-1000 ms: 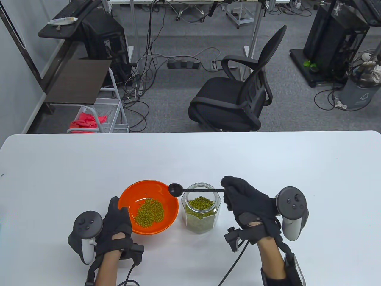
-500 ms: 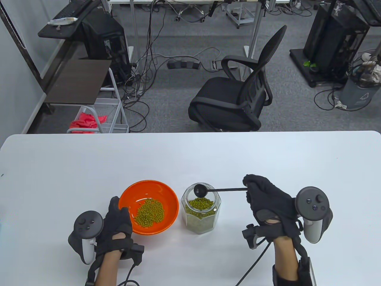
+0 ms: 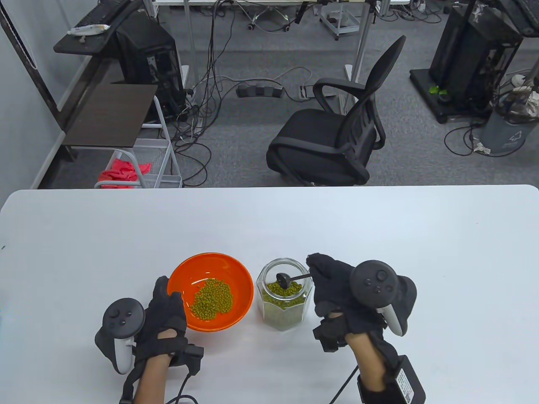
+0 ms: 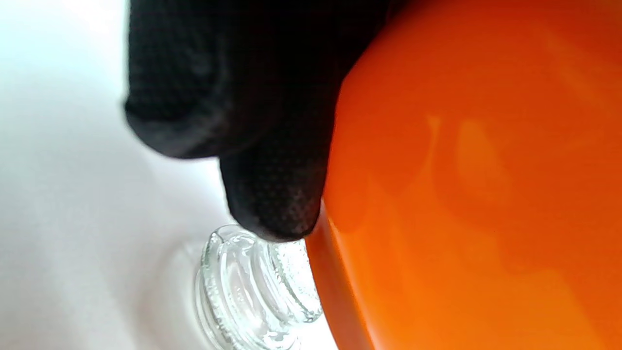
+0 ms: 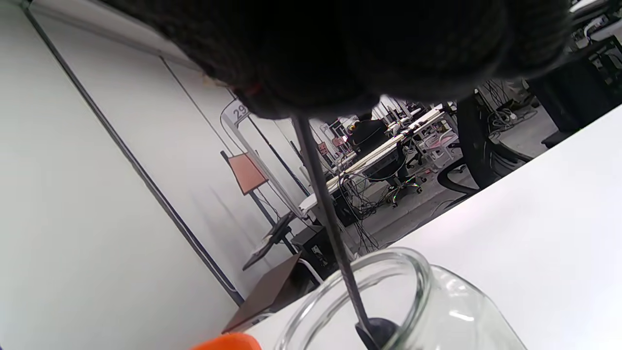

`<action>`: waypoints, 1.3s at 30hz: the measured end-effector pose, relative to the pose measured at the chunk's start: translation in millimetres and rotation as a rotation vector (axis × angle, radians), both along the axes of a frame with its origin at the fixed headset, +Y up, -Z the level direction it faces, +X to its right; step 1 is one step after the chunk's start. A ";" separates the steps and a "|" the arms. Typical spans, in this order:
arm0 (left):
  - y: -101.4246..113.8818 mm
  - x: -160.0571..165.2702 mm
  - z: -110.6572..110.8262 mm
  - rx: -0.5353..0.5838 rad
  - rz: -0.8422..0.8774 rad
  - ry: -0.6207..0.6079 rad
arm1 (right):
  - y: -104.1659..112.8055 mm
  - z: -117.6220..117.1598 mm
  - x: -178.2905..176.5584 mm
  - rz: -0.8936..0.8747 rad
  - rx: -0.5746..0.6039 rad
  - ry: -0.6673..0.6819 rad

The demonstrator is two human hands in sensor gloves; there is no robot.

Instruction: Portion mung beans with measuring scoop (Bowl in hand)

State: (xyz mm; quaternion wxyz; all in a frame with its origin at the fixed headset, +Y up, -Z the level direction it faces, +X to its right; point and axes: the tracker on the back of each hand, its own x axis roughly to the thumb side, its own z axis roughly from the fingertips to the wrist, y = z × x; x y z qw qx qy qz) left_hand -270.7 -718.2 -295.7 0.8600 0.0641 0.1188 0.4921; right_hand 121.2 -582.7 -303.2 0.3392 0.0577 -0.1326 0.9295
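Observation:
An orange bowl (image 3: 185,273) with a pile of mung beans (image 3: 212,299) sits on the white table. My left hand (image 3: 166,311) grips its near-left rim; the left wrist view shows a fingertip (image 4: 277,204) against the bowl's outer wall (image 4: 461,194). A glass jar (image 3: 284,313) of mung beans stands just right of the bowl. My right hand (image 3: 332,282) holds a black measuring scoop (image 3: 283,279) by its thin handle (image 5: 320,194), with the scoop's cup down inside the jar mouth (image 5: 408,272) at the beans.
The white table (image 3: 379,235) stretches wide beyond and right of the jar. A black office chair (image 3: 337,139) stands past the far edge. A metal cart with a red cloth (image 3: 122,170) sits off the far-left corner.
My right hand carried the scoop from over the bowl's edge rightward to the jar, then tipped the cup down into it. The left hand and bowl stayed put.

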 end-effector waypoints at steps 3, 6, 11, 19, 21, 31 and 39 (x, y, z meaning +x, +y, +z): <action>0.6 -0.9 0.7 0.005 0.007 0.002 | 1.1 -1.8 -15.0 0.097 0.005 -0.005; 0.7 -1.2 0.8 0.006 0.013 0.002 | 0.6 -5.6 -27.8 0.198 -0.002 -0.013; 0.0 -1.0 0.9 0.001 0.014 0.003 | -3.6 -11.3 -47.9 0.348 -0.016 0.012; 0.3 -2.3 1.2 -0.002 0.018 0.010 | -21.6 -23.8 -51.4 0.320 -0.143 0.102; 0.5 -2.2 1.2 -0.003 0.016 0.010 | -24.2 -25.3 -46.4 0.275 -0.145 0.095; -1.6 -2.2 0.0 -0.015 0.007 0.014 | -44.2 -34.8 -8.0 -0.143 -0.234 0.034; -2.8 -1.2 -0.4 -0.027 -0.005 0.015 | -53.3 -35.1 13.1 -0.295 -0.245 -0.016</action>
